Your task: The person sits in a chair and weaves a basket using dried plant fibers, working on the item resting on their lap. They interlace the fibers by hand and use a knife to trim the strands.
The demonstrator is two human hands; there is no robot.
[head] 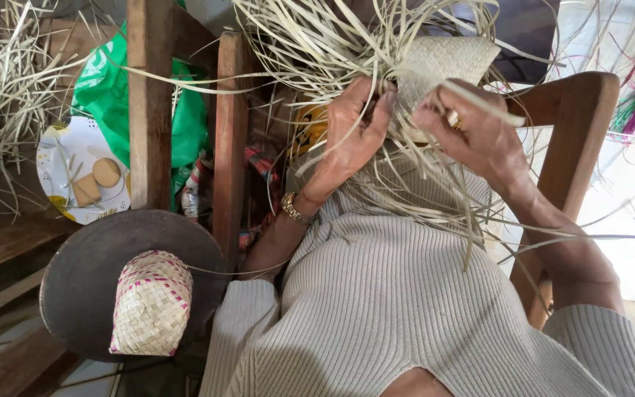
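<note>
Both hands' grip closes on a half-woven palm-leaf mat piece [446,62] held up before the chest. Left hand [354,132], wrist bent back with a gold watch [293,209], pinches loose strips [317,44]; right hand [472,132] curls fingers round one strip. Near the left elbow, a finished woven pouch [152,303] lies on a round dark stool [82,272].

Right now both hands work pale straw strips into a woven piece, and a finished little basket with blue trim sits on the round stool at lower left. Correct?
Not quite: the little basket has pink trim, not blue, as the head view shows. It does sit on the round stool, and both the left hand and right hand work the woven piece.
</note>
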